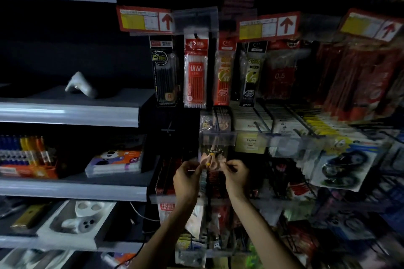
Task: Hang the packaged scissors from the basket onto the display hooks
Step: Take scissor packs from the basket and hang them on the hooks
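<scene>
Nearest us, before the dim rack, our left hand (187, 178) and right hand (236, 175) each pinch a lower edge of the clear plastic pack of pale pink scissors (212, 156), fingers curled. It stands upright between them, its top under a clear plastic label strip (244, 137); we cannot tell whether it sits on a hook. Farther up hangs a red-and-white pack of pen refills (195, 74).

The packaged scissors (212, 157) sit between left hand (187, 178) and right hand (236, 174), below hanging pen packs (195, 72).
</scene>
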A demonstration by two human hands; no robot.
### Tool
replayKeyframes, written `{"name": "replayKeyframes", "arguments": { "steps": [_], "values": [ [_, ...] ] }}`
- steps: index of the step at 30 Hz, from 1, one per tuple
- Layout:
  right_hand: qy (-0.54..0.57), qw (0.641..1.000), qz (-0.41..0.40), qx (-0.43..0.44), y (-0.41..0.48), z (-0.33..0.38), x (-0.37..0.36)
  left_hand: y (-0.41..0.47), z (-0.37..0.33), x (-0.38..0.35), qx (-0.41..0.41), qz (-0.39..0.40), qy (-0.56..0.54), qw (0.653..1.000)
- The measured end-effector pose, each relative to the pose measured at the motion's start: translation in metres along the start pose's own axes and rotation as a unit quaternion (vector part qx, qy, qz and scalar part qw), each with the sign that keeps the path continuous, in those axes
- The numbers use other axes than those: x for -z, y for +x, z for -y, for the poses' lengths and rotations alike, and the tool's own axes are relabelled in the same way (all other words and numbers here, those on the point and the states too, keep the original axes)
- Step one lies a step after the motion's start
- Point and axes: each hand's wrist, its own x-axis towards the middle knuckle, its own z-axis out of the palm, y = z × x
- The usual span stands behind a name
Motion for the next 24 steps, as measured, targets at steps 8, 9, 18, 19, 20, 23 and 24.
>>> {"name": "replayKeyframes", "arguments": {
  "steps": [8, 9, 18, 19, 20, 23, 24],
  "values": [
    [-0.014, 1.0, 0.003, 0.024, 0.0, -0.003, 0.009, -0.006, 0.008, 0.001, -0.021, 0.018, 0.047, 0.998],
    [-0.025, 0.999, 0.002, 0.023, 0.0, -0.005, 0.009, -0.006, 0.008, 0.002, -0.025, 0.019, 0.057, 0.998],
    [-0.04, 0.999, 0.017, 0.014, 0.003, -0.007, 0.01, -0.005, 0.006, 0.008, -0.036, 0.026, 0.086, 0.995],
    [-0.034, 0.999, 0.018, 0.014, 0.002, -0.008, 0.009, -0.006, 0.005, 0.008, -0.035, 0.026, 0.083, 0.996],
    [-0.032, 0.999, 0.019, 0.012, 0.001, -0.007, 0.01, -0.006, 0.005, 0.008, -0.033, 0.026, 0.08, 0.996],
    [-0.022, 0.999, 0.027, 0.0, -0.002, -0.004, 0.011, -0.008, 0.003, 0.01, -0.03, 0.018, 0.07, 0.997],
    [-0.021, 0.999, 0.028, 0.0, -0.004, -0.002, 0.012, -0.009, 0.001, 0.011, -0.031, 0.016, 0.065, 0.997]
  ]
}}
